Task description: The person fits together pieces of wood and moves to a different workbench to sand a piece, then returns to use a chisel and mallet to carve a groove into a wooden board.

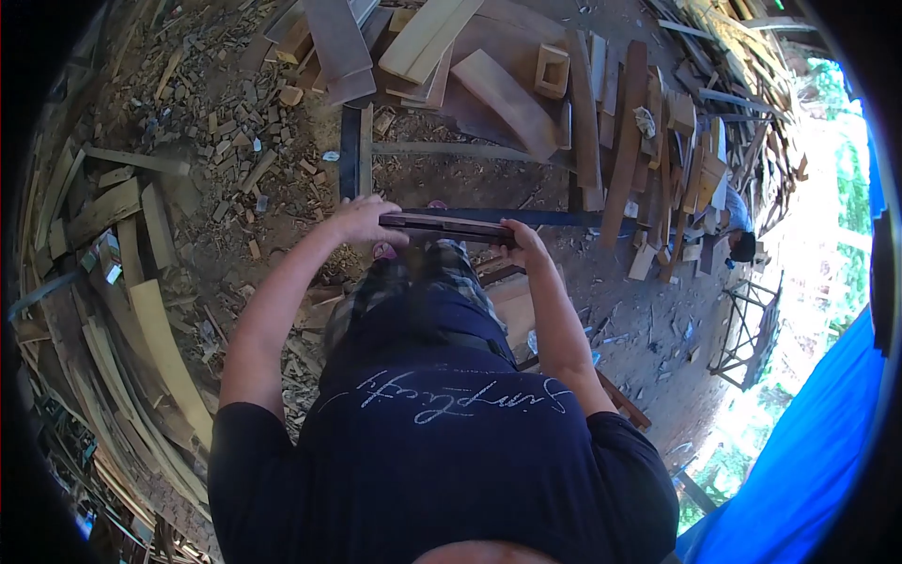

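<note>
A short dark wooden piece point(447, 227) spans the space between my two hands, in front of my waist. At its left end is my left hand point(365, 222), with the thumb apart from the fingers; whether it grips the wood is unclear. The other end is held in my right hand point(524, 242), its fingers and thumb closed round it. Just beyond the piece, a long dark bar point(554, 217) runs across the view above the ground.
Planks point(503, 99) lie stacked ahead and to the right. Wood scraps point(225, 150) cover the ground at the left, near curved boards point(169, 348). A crouching person point(738, 226) is at the far right, near a metal frame point(747, 334).
</note>
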Available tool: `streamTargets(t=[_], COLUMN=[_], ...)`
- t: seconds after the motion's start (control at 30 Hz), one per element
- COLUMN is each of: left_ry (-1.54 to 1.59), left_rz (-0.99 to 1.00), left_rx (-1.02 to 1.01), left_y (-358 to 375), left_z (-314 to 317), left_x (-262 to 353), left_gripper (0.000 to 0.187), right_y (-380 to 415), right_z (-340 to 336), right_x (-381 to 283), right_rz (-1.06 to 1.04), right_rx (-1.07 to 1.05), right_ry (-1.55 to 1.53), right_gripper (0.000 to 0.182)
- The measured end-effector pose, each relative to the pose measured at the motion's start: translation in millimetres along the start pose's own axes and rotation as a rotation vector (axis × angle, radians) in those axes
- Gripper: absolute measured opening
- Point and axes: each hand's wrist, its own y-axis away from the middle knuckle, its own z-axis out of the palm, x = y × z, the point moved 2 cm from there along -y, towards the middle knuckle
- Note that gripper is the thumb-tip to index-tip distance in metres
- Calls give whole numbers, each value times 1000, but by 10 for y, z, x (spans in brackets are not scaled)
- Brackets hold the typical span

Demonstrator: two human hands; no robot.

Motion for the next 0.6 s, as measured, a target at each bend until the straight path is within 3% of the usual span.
streamTargets(t=[0.03, 0.23, 0.3, 0.53, 0.6], left_ry=[-117, -71, -58, -36, -22], left_rz=[30, 48, 46, 114, 129], left_rx=[100, 353, 378, 468, 466], left_y=[35, -89, -98, -133, -128], left_z=[91, 323, 319, 307, 305], left_x=[10, -116, -118, -137, -121], left_gripper=[72, 40, 36, 30, 29], right_y=[-40, -24, 45, 72, 179], right_z=[12, 44, 100, 146, 62], right_x=[6, 24, -48, -168, -190], right_rz=[-1, -138, -241, -280, -311], right_rx=[-3, -45, 46, 142, 47], right_ry=[6, -118, -117, -81, 79], right_gripper=[27, 32, 34, 41, 46])
